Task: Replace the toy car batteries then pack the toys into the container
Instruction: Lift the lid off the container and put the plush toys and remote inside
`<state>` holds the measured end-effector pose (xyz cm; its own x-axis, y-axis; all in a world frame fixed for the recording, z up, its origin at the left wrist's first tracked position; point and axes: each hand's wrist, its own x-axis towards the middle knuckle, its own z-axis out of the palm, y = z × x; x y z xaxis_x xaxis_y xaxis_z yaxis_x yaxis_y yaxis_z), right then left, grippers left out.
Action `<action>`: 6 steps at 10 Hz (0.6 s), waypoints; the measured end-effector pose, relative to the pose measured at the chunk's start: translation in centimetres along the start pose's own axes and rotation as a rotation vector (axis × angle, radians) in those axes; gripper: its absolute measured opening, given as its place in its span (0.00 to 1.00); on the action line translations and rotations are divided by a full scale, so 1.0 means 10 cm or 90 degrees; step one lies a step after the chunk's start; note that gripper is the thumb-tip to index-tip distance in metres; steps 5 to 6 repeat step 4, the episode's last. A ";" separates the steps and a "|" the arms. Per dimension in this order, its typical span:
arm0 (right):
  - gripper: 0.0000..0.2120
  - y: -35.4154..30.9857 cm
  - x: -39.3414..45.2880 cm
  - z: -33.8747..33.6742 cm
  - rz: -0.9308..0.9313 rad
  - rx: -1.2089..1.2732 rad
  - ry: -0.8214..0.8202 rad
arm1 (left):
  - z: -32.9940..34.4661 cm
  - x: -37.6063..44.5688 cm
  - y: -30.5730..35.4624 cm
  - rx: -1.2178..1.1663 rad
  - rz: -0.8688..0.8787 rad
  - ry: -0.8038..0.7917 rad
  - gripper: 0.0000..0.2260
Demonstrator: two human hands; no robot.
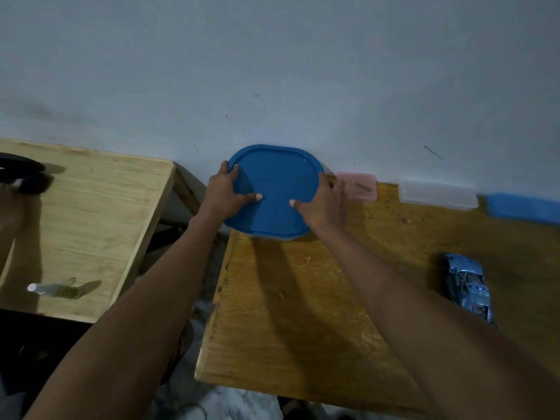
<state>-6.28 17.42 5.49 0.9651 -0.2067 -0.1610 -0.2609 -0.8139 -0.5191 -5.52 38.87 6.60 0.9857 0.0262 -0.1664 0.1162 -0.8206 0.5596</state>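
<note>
A: Where is the container?

B: The container sits at the far left corner of the darker wooden surface, right against the wall. Its blue lid is on top, and only a thin strip of the container's body shows beneath the near rim.

A: And the hands?

B: Both are on it. The left hand grasps the lid's left edge, thumb lying flat across the top and fingers curled over the rim. The right hand does the same at the right edge, thumb pointing inward across the lid, fingers wrapped down the side.

A: Any toys about?

B: A blue toy car lies on the same surface, well apart to the right of the container.

A: What else is there?

B: Along the wall, right of the container, lie a pink box, then a clear box, then a blue lid-like piece at the picture's edge. A paler surface stands to the left with a small bottle lying on it.
</note>
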 end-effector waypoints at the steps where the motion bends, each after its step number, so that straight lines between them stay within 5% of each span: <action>1: 0.42 0.03 0.01 0.05 0.000 0.004 0.000 | 0.02 0.09 -0.07 0.030 0.005 -0.015 0.43; 6: 0.40 -0.02 -0.03 -0.08 0.003 -0.013 -0.028 | 0.06 -0.04 0.05 0.112 -0.048 0.020 0.41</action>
